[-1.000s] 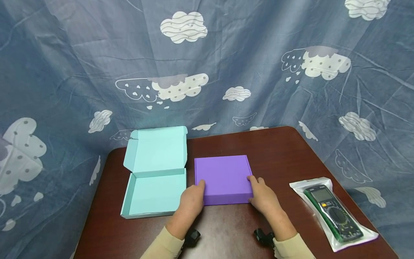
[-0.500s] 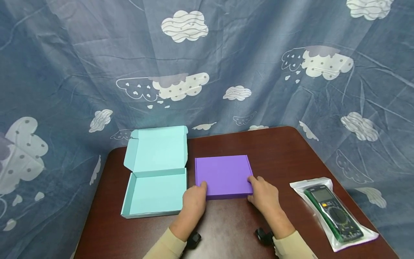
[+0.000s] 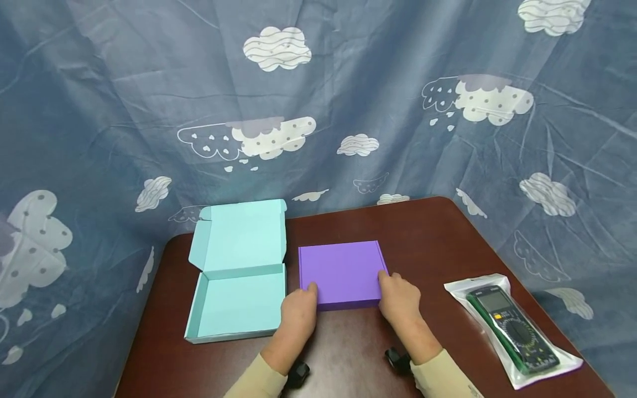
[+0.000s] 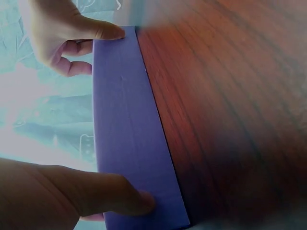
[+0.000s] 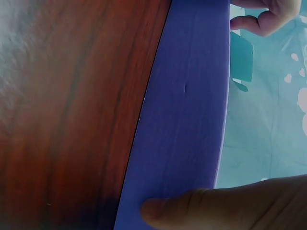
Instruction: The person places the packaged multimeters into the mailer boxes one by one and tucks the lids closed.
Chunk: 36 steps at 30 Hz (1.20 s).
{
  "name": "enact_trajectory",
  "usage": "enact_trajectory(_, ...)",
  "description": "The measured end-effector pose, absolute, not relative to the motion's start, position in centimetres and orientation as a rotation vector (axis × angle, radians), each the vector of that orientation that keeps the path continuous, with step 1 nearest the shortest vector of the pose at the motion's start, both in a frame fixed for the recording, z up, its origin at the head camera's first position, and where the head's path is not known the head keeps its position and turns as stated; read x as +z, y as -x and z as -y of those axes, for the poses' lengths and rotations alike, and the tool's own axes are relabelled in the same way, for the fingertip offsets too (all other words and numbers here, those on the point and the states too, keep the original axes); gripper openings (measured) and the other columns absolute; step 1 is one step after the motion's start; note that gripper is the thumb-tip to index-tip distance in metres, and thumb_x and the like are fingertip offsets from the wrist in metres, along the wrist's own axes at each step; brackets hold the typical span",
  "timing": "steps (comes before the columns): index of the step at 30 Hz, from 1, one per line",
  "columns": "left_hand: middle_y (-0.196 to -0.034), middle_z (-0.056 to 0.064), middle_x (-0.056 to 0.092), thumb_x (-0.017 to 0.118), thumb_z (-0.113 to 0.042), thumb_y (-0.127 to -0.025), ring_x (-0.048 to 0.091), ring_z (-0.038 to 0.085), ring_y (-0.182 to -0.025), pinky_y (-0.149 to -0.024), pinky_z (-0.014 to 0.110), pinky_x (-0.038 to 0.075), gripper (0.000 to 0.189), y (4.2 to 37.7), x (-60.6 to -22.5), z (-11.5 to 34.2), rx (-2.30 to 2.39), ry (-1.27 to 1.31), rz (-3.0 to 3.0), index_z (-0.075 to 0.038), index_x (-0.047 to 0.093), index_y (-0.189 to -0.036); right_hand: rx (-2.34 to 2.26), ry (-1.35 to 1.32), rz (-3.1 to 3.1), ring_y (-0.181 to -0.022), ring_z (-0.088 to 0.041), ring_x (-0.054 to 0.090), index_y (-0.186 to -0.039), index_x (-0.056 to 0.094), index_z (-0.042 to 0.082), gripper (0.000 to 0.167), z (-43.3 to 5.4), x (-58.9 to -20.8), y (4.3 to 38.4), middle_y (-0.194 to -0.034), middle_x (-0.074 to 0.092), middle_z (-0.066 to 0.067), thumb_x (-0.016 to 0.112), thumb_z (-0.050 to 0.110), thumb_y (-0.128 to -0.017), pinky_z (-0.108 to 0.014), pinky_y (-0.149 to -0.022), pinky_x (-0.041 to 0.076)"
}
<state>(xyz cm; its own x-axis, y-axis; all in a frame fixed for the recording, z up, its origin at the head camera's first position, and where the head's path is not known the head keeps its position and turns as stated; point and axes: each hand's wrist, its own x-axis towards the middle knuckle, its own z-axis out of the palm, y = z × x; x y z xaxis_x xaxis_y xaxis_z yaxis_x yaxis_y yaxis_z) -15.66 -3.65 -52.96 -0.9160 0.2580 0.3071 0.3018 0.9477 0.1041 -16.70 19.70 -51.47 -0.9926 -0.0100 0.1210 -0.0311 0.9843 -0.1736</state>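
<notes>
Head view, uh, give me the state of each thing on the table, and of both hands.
Turquoise box: open, lid folded back.
Purple box: closed, held with both hands.
Multimeter: inside the plastic bag, no reading visible on its screen.
Left hand: gripping the purple box's left side.
Right hand: gripping its right side.

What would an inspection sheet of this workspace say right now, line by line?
Surface: brown table, glossy.
Job's things: purple box, lid closed.
Clutter (other items): turquoise box on the left, lid open; multimeter in a plastic bag on the right.
Hands: left hand grips the purple box's near left corner; right hand its near right corner.
Cables: nothing seen.
Surroundings: blue fabric printed with clouds.
</notes>
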Motion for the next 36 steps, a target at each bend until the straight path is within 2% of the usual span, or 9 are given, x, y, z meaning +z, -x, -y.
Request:
enact_trajectory(5, -0.061, 0.008, 0.057, 0.08, 0.0, -0.08, 0.064, 0.027, -0.059, -0.047, 0.041, 0.051, 0.031, 16.7, -53.1, 2.8, -0.196, 0.435, 2.816, -0.009, 0.051, -0.079, 0.212, -0.01, 3.018, -0.068, -0.044, 0.066, -0.097, 0.062, 0.001, 0.018, -20.2, -51.4, 17.9, -0.075, 0.056, -0.02, 0.071, -0.004, -0.083, -0.055, -0.047, 0.049)
enact_trajectory(10, -0.064, 0.008, 0.059, 0.079, -0.002, -0.084, 0.065, 0.024, -0.062, -0.047, 0.039, 0.052, 0.025, 18.0, -53.2, 1.1, -0.131, 0.447, 2.843, -0.008, 0.055, -0.084, 0.208, 0.01, 3.017, -0.072, -0.045, 0.067, -0.1, 0.064, 0.0, 0.017, -21.4, -51.2, 19.4, -0.077, 0.058, -0.022, 0.069, -0.005, -0.085, -0.057, -0.05, 0.051)
enact_trajectory(13, -0.068, 0.009, 0.062, 0.078, -0.004, -0.086, 0.066, 0.024, -0.065, -0.047, 0.039, 0.053, 0.019, 18.8, -53.0, -0.2, -0.108, 0.442, 2.851, -0.007, 0.06, -0.09, 0.213, 0.024, 3.008, -0.074, -0.045, 0.067, -0.101, 0.064, 0.0, 0.017, -22.3, -51.0, 20.5, -0.079, 0.061, -0.024, 0.067, -0.005, -0.085, -0.059, -0.052, 0.051)
enact_trajectory(18, -0.08, 0.008, 0.067, 0.075, -0.006, -0.09, 0.067, 0.023, -0.07, -0.051, 0.038, 0.054, 0.015, 20.3, -52.6, -2.2, -0.07, 0.427, 2.919, -0.008, 0.06, -0.091, 0.258, 0.057, 3.024, -0.078, -0.047, 0.068, -0.097, 0.063, 0.0, 0.012, -23.7, -50.8, 22.6, -0.083, 0.065, -0.026, 0.064, -0.005, -0.086, -0.061, -0.053, 0.051)
enact_trajectory(24, -0.084, 0.006, 0.067, 0.072, -0.008, -0.092, 0.068, 0.022, -0.073, -0.055, 0.036, 0.055, 0.013, 22.5, -52.4, -4.8, -0.033, 0.42, 2.946, -0.01, 0.06, -0.088, 0.273, 0.116, 3.085, -0.086, -0.048, 0.069, -0.104, 0.063, -0.002, 0.014, -25.7, -50.7, 25.3, -0.095, 0.068, -0.03, 0.06, -0.003, -0.09, -0.063, -0.06, 0.053)
enact_trajectory(30, -0.088, 0.007, 0.069, 0.062, -0.007, -0.097, 0.069, 0.022, -0.077, -0.057, 0.037, 0.056, 0.008, 24.4, -52.2, -7.3, -0.044, 0.366, 2.995, -0.009, 0.062, -0.09, 0.265, 0.171, 3.133, -0.095, -0.046, 0.068, -0.114, 0.063, -0.001, 0.021, -27.4, -50.5, 27.8, -0.106, 0.069, -0.03, 0.054, -0.001, -0.095, -0.063, -0.066, 0.053)
enact_trajectory(36, -0.091, 0.005, 0.07, 0.065, -0.007, -0.098, 0.07, 0.02, -0.081, -0.059, 0.037, 0.058, 0.008, 25.8, -52.3, -9.4, -0.015, 0.315, 3.057, -0.01, 0.061, -0.091, 0.243, 0.182, 3.182, -0.099, -0.045, 0.068, -0.119, 0.063, 0.001, 0.024, -28.9, -50.6, 29.6, -0.111, 0.069, -0.029, 0.055, 0.0, -0.096, -0.061, -0.07, 0.054)
